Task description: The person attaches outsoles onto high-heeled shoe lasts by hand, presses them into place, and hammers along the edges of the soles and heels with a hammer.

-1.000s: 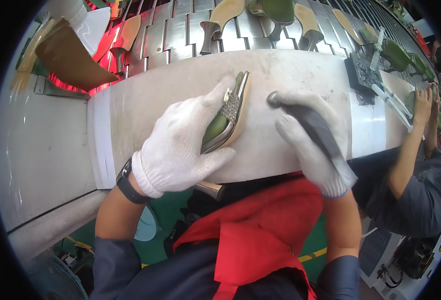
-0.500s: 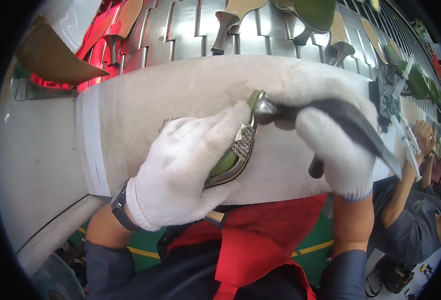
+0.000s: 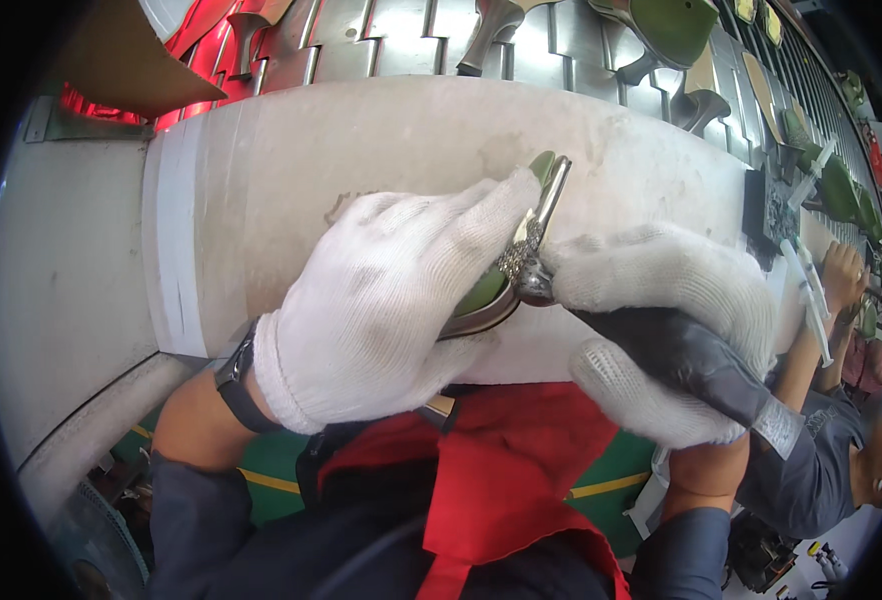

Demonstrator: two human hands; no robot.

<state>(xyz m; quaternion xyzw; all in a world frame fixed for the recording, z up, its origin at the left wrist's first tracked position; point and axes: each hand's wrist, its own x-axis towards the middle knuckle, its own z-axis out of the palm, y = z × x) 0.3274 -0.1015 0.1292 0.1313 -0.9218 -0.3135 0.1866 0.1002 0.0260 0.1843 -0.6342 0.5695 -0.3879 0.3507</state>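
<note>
My gloved left hand [image 3: 391, 290] is wrapped round a shoe piece with a green sole [image 3: 482, 292], a shiny metallic edge and a glittery woven strip near its middle. The palm and fingers hide much of the shoe. In my gloved right hand [image 3: 686, 290] are dark-handled pincers [image 3: 651, 340], the fingers closed round the handles. Their rounded metal head [image 3: 534, 280] is up against the shoe at the glittery strip. Whether the jaws grip the material cannot be made out.
Beneath my hands is a pale worktop [image 3: 261, 150]. Beyond it, a metal slat conveyor [image 3: 401, 65] carries several heeled soles [image 3: 701, 105]. Syringe-like applicators [image 3: 809, 290] stand at the right by a dark block [image 3: 761, 205]. A co-worker's hand [image 3: 846, 275] is close to them.
The pincers have swung round and their head has moved down along the shoe's edge to the glittery strip. My right hand has lowered, while my left keeps hold of the shoe.
</note>
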